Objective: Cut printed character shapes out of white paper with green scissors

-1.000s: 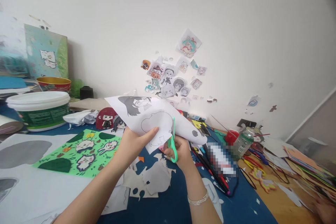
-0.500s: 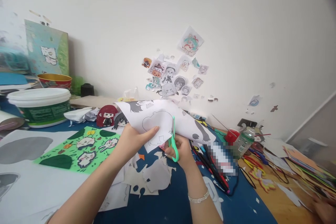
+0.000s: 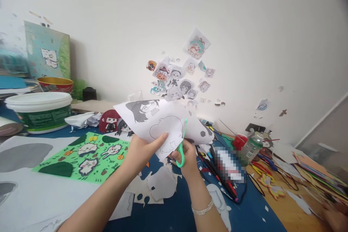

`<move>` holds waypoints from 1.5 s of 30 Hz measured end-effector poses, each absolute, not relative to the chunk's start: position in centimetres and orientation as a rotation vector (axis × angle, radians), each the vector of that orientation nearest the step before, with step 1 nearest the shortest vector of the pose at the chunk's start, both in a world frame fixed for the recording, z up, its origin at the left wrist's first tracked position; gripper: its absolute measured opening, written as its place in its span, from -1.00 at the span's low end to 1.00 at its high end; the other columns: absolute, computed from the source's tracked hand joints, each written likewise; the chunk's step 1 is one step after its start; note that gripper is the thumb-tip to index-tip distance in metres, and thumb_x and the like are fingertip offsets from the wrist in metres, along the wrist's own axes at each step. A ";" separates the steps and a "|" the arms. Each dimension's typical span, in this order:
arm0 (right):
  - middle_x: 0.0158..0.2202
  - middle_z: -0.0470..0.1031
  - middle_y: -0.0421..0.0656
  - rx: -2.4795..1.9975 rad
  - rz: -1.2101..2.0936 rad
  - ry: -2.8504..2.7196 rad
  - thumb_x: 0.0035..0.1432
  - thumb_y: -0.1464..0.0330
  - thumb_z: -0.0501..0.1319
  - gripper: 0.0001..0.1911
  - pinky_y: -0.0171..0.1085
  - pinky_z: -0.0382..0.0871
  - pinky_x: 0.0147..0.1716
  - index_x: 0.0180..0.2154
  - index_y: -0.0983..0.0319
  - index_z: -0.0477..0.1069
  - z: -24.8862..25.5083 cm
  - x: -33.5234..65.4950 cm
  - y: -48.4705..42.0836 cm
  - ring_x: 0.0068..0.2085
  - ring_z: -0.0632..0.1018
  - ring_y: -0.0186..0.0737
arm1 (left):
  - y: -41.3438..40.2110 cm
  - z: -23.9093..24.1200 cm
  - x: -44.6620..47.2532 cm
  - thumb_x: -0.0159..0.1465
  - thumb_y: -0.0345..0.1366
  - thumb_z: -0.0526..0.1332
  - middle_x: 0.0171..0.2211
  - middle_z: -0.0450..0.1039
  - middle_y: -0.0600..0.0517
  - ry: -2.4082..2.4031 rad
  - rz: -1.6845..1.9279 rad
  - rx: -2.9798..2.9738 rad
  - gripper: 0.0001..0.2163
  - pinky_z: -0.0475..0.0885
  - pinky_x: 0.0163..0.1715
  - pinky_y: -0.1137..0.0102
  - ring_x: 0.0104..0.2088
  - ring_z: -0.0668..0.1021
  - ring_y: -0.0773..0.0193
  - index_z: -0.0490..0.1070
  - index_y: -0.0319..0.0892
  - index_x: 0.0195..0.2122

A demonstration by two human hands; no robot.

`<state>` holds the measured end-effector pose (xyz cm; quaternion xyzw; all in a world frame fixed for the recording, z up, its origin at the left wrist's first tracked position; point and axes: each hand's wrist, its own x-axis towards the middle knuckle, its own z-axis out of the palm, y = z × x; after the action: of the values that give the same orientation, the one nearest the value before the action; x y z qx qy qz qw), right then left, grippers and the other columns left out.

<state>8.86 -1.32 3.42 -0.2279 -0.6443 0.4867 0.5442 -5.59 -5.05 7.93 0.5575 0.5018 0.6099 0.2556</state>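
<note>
Scissors cutting upward into a held sheet

The left hand [image 3: 141,150] pinches the sheet [image 3: 163,117] by its lower edge. The right hand [image 3: 188,158] grips green scissors [image 3: 181,144], nearly upright with blades pointing up, in open air above scraps [image 3: 160,185] on the table [image 3: 176,210].

Green scissors [image 3: 182,139] against printed paper [image 3: 163,119]

White tub [image 3: 39,110] with green label far left on blue counter [image 3: 176,210]. Red-gold bowl [image 3: 56,84] and painted canvas [image 3: 47,52] behind it. Green cat drawing [image 3: 84,154] lying flat. Cartoon cutouts [image 3: 179,78] stuck on wall. Glass jar [image 3: 251,148] and pens [image 3: 217,174] at right. Paper scraps [image 3: 159,185] centre.
</note>
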 end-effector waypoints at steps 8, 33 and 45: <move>-0.64 0.23 -0.26 -0.564 1.147 -1.431 -0.34 -0.01 0.33 -0.43 -0.38 0.18 -0.68 -0.34 0.26 0.40 3.0 8.3 -1.5 -0.61 0.25 -0.36 | -5.2 7.4 -4.8 0.02 -0.08 0.23 -0.17 0.47 -0.12 1.305 1.687 1.429 -0.48 0.46 -0.29 0.24 -0.17 0.50 -0.02 0.29 -0.19 -0.01; -0.52 0.37 -0.15 -0.521 1.122 -1.474 -0.30 -0.01 0.31 -0.37 -0.29 0.31 -0.51 -0.22 0.26 0.41 3.5 8.6 -1.8 -0.43 0.39 -0.18 | -5.5 7.7 -4.4 0.02 -0.11 0.25 -0.09 0.43 -0.12 1.108 1.616 1.209 -0.42 0.49 -0.32 0.27 -0.16 0.51 0.03 0.19 -0.13 0.07; -0.62 0.22 -0.26 -0.539 1.176 -1.507 -0.27 0.07 0.34 -0.55 -0.35 0.18 -0.61 -0.41 0.26 0.35 3.7 9.1 -1.5 -0.58 0.23 -0.37 | -5.8 8.6 -5.2 0.00 -0.10 0.25 -0.08 0.43 -0.14 1.241 1.622 1.376 -0.49 0.44 -0.21 0.19 -0.10 0.47 -0.02 0.31 -0.19 -0.03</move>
<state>9.10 -1.46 3.68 -0.2275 -0.6357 0.4958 0.5461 -5.20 -5.77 8.64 0.5270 0.4752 0.6210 0.3331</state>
